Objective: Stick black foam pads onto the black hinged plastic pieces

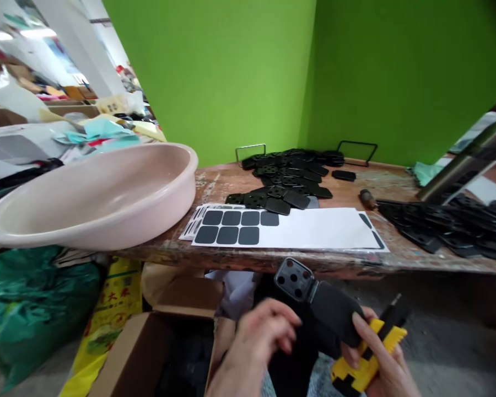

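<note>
My right hand (pixel 380 353) grips a flat black plastic part (pixel 334 311) under its thumb, together with a yellow and black hand tool (pixel 367 353) lying across the palm. The part's far end is a rounded square with several round holes. Just left of it is my left hand (pixel 264 336), slightly blurred, its fingers loosely bent and apart, with nothing visible in them. On the bench above lies a stack of white sheets (pixel 314 229) bearing dark rounded-square stickers (pixel 227 235) at the left; much of the top sheet is bare white.
Black parts lie heaped behind the sheets (pixel 289 171) and at right (pixel 450 220), near a slanted metal post (pixel 467 160). A pink basin (pixel 157 204) overhangs the bench (pixel 215 259) at left. Below are an open cardboard box (pixel 124 353) and a green bag (pixel 37 309).
</note>
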Demonstrator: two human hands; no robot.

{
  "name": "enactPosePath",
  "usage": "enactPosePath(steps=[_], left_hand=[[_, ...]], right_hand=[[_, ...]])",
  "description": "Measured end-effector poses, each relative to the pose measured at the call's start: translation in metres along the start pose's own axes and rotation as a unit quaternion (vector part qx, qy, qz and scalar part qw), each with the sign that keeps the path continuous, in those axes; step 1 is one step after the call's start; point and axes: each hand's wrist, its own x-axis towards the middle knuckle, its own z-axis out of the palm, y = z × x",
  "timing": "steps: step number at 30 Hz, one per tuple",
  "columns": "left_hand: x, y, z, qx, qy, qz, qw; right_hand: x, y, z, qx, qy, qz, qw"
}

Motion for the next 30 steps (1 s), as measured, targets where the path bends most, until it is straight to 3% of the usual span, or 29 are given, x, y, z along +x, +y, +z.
enactPosePath(steps=[3,8,12,15,21,30], left_hand=[[0.024,0.010,-0.008,0.035,0.020,0.022,0.999],[0.037,0.011,-0.012,-0.116,-0.116,-0.016,0.986],[0.038,0.007,-0.014,-0.193,-0.149,-0.047,0.969],[0.039,0.003,-0.019,-0.222,-0.131,-0.071,0.964],[0.045,-0.001,-0.026,-0.215,-0.029,-0.087,0.972],[0.042,-0.012,-0.022,-0.116,-0.013,-0.072,0.991]], right_hand=[[-0.004,-0.002,0.009,0.048,-0.013,0.028,0.998],[-0.009,0.003,0.019,0.029,-0.014,0.040,0.999],[-0.012,0.005,0.022,0.014,-0.029,0.051,0.998],[-0.012,0.005,0.022,0.010,-0.048,0.049,0.998],[-0.012,0.009,0.026,-0.002,-0.053,0.018,0.998],[-0.010,0.016,0.025,-0.002,-0.077,0.024,0.997]])
